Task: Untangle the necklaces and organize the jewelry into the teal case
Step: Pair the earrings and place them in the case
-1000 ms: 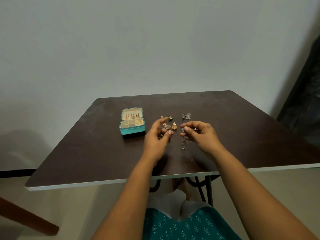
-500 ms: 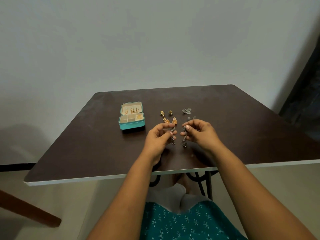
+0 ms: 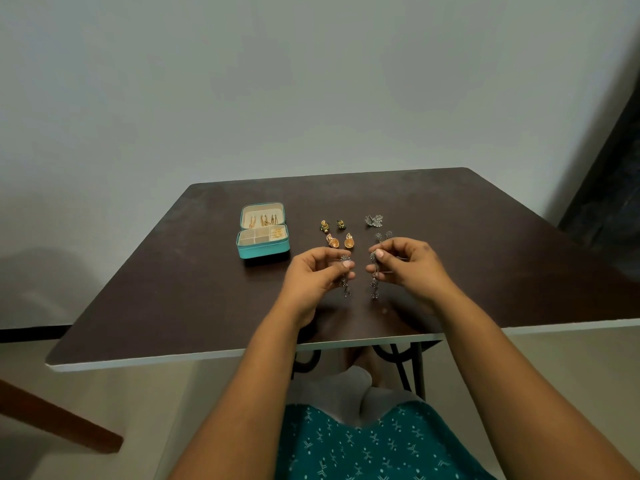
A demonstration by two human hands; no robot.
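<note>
- Dark brown tabletop, white front edge.
- Open teal case set left of centre.
- Gold earrings, small studs, silver piece laid right of the case.

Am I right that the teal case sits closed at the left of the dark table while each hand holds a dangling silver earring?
Not quite: the head view shows the teal case open, lid up. The rest stands: left hand and right hand each pinch a dangling silver earring over the dark table.

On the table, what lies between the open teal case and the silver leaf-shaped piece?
In the head view, two small green-gold studs lie between the open teal case and the silver leaf-shaped piece.
</note>
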